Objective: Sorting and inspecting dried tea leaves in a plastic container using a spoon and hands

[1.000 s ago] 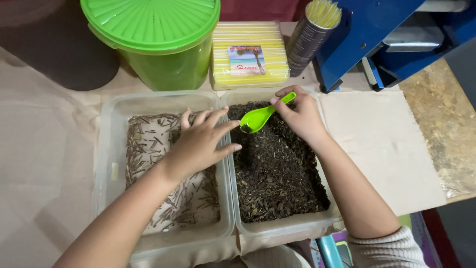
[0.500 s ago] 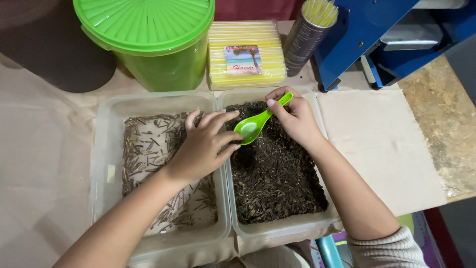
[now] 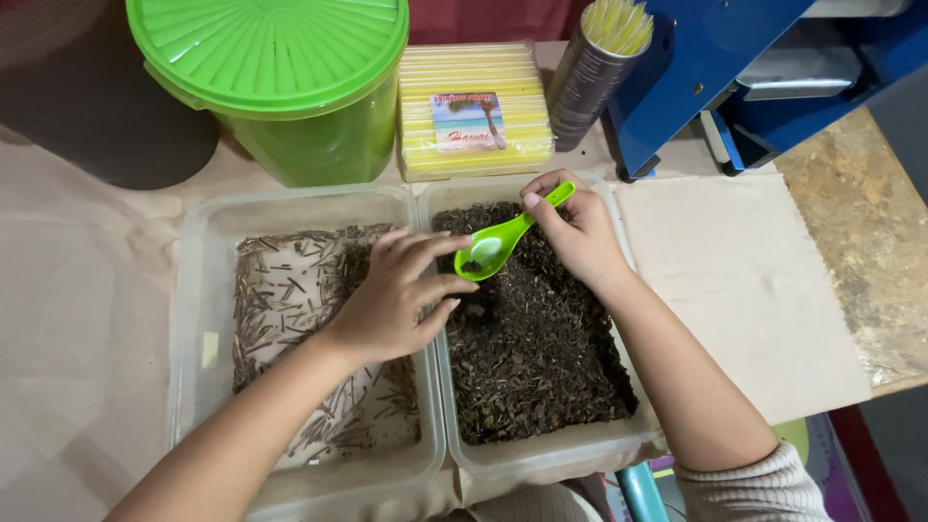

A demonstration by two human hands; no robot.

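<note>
**Spoon barely loaded over the dark leaf tub**

Two clear tubs sit side by side on the table. The left tub holds a thin scatter of pale sticks, its floor showing through. The left hand rests across the shared rims, fingers loose, gripping nothing. The right tub is nearly full of dark crumbled leaf. One green spoon, pinched by the right hand, carries only a few crumbs. Behind: one green lidded bucket, one pack of yellow straws, one cup of straws.
</note>
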